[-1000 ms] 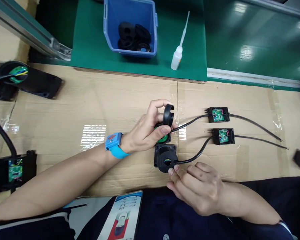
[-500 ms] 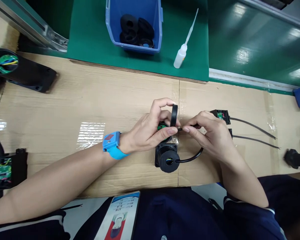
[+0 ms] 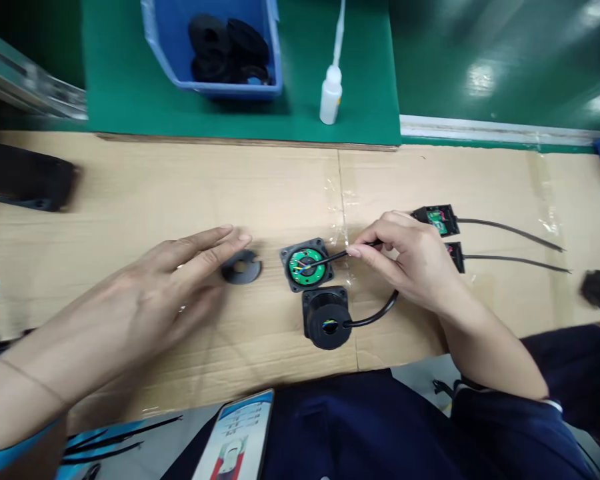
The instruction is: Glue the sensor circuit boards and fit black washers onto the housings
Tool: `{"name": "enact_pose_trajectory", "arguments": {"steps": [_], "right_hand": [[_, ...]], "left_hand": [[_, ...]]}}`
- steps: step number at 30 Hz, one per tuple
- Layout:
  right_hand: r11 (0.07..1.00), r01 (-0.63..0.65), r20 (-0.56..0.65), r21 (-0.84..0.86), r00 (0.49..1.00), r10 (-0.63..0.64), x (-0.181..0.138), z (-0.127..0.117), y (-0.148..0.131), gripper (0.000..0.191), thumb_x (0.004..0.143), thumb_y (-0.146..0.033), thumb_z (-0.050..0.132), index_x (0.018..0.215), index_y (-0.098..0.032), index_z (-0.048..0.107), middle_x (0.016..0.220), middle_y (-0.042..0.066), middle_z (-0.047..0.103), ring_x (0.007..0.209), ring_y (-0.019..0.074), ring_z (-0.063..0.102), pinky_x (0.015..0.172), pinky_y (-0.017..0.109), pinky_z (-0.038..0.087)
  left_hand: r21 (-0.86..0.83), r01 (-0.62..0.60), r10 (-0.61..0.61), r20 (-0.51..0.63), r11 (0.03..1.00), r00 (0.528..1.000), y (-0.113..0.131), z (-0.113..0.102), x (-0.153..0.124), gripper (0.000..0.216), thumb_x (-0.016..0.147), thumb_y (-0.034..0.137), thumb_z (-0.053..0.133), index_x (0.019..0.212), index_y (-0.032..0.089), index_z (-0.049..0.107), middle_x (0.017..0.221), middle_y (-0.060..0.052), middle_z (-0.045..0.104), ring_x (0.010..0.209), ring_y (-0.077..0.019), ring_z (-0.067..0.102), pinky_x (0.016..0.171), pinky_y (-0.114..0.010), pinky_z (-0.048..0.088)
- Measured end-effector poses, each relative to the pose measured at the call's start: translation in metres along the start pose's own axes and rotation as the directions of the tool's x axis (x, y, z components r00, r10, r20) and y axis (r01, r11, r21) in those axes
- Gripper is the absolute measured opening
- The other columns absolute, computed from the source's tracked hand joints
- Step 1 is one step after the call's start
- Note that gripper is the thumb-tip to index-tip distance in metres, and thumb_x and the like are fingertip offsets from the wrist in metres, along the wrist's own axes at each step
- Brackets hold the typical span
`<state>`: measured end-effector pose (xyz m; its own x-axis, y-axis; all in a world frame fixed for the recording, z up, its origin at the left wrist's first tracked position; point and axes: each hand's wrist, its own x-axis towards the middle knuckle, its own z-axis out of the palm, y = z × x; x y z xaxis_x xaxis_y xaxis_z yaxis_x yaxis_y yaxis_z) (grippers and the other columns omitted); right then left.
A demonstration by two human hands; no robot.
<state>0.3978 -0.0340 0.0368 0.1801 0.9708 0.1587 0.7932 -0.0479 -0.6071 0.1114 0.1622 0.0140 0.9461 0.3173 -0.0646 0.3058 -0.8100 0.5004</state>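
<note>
My left hand (image 3: pixel 160 293) hovers palm down over the cardboard with fingers stretched out, holding nothing; its fingertips are just beside a black ring cap (image 3: pixel 241 267) that lies flat. My right hand (image 3: pixel 410 263) pinches a thin black cable (image 3: pixel 333 256) that runs into a square black housing with a green circuit board (image 3: pixel 307 266). Below it sits a second black housing (image 3: pixel 327 318) with its cap on and a cable leading right.
A blue bin (image 3: pixel 220 47) of black caps and a white glue bottle (image 3: pixel 331 93) stand on the green mat at the back. Two small boxed circuit boards (image 3: pixel 437 219) with wires lie right. A black housing (image 3: pixel 25 179) lies far left; a printed card (image 3: pixel 235 440) is near me.
My left hand has put the black ring cap down on the cardboard and drawn back left, open. The green board's housing now lies uncovered. My right hand still pinches the cable.
</note>
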Motion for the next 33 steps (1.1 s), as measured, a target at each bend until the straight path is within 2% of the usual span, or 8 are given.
{"name": "enact_pose_trajectory", "arguments": {"steps": [3, 5, 11, 15, 18, 20, 24, 33], "right_hand": [[0.999, 0.028, -0.010, -0.020, 1.000, -0.028, 0.001, 0.000, 0.000, 0.017, 0.099, -0.032, 0.067, 0.087, -0.020, 0.069, 0.076, 0.000, 0.067, 0.069, 0.0133, 0.059, 0.067, 0.029, 0.046], [0.999, 0.038, -0.017, -0.030, 0.999, -0.039, 0.002, 0.000, 0.000, 0.017, 0.098, -0.032, 0.068, 0.086, -0.020, 0.069, 0.075, 0.000, 0.067, 0.067, 0.0130, 0.057, 0.064, 0.029, 0.045], [0.999, 0.033, -0.027, -0.032, 0.999, -0.034, 0.001, 0.001, 0.000, 0.018, 0.098, -0.032, 0.069, 0.085, -0.019, 0.068, 0.076, 0.000, 0.068, 0.069, 0.0129, 0.059, 0.068, 0.028, 0.045], [0.999, 0.034, -0.025, -0.032, 0.999, -0.035, -0.001, 0.000, 0.000, 0.016, 0.098, -0.031, 0.069, 0.086, -0.019, 0.069, 0.076, 0.000, 0.068, 0.071, 0.0135, 0.060, 0.072, 0.030, 0.047], [0.999, 0.044, -0.021, -0.027, 0.999, -0.044, -0.001, -0.002, 0.000, 0.016, 0.097, -0.031, 0.070, 0.087, -0.019, 0.070, 0.076, 0.000, 0.068, 0.072, 0.0139, 0.061, 0.073, 0.030, 0.047], [0.998, 0.050, -0.022, -0.024, 0.998, -0.050, -0.002, -0.002, 0.000, 0.015, 0.096, -0.031, 0.072, 0.088, -0.018, 0.071, 0.077, 0.000, 0.069, 0.073, 0.0139, 0.062, 0.075, 0.031, 0.047], [0.997, 0.068, -0.032, -0.027, 0.997, -0.069, -0.002, -0.003, -0.001, 0.013, 0.095, -0.029, 0.073, 0.090, -0.018, 0.071, 0.078, 0.001, 0.070, 0.073, 0.0142, 0.062, 0.077, 0.032, 0.047], [0.992, 0.104, -0.042, -0.073, 0.993, -0.107, 0.000, -0.002, -0.002, 0.014, 0.095, -0.030, 0.072, 0.089, -0.018, 0.069, 0.076, 0.000, 0.070, 0.072, 0.0145, 0.061, 0.074, 0.031, 0.046]], "left_hand": [[0.046, 0.170, -0.163, -0.120, 0.984, 0.979, 0.020, -0.003, 0.000, 0.078, 0.089, 0.073, 0.058, 0.153, 0.030, 0.045, 0.143, -0.012, 0.061, 0.124, -0.0437, 0.063, 0.104, -0.065, 0.053], [0.105, 0.202, -0.187, -0.136, 0.974, 0.973, 0.026, 0.000, 0.002, 0.080, 0.087, 0.076, 0.058, 0.150, 0.027, 0.049, 0.134, -0.016, 0.066, 0.119, -0.0438, 0.066, 0.097, -0.064, 0.057], [0.093, -0.004, 0.006, -0.015, 0.996, 1.000, 0.016, 0.015, 0.009, 0.054, 0.103, 0.060, 0.038, 0.146, 0.032, 0.054, 0.137, -0.012, 0.067, 0.117, -0.0380, 0.069, 0.092, -0.061, 0.061], [0.080, 0.008, -0.001, -0.088, 0.997, 0.996, 0.023, 0.002, 0.011, 0.047, 0.102, 0.059, 0.040, 0.132, 0.031, 0.063, 0.123, -0.010, 0.073, 0.109, -0.0365, 0.072, 0.091, -0.059, 0.062], [0.031, 0.074, -0.066, -0.223, 0.997, 0.973, 0.045, -0.011, 0.014, 0.038, 0.101, 0.053, 0.051, 0.130, 0.031, 0.064, 0.124, -0.004, 0.071, 0.108, -0.0284, 0.072, 0.097, -0.046, 0.061], [0.031, 0.034, -0.024, -0.277, 0.999, 0.960, 0.061, -0.014, 0.019, 0.038, 0.101, 0.049, 0.057, 0.132, 0.027, 0.062, 0.123, -0.004, 0.071, 0.107, -0.0240, 0.072, 0.099, -0.039, 0.060], [0.044, -0.137, 0.144, -0.246, 0.990, 0.959, 0.082, -0.006, 0.032, 0.048, 0.099, 0.045, 0.062, 0.138, 0.016, 0.059, 0.120, -0.008, 0.072, 0.108, -0.0219, 0.070, 0.100, -0.034, 0.060], [-0.007, -0.210, 0.208, -0.116, 0.978, 0.971, 0.076, 0.004, 0.051, 0.045, 0.104, 0.042, 0.053, 0.141, 0.016, 0.057, 0.118, -0.008, 0.068, 0.109, -0.0233, 0.067, 0.091, -0.037, 0.062]]}}
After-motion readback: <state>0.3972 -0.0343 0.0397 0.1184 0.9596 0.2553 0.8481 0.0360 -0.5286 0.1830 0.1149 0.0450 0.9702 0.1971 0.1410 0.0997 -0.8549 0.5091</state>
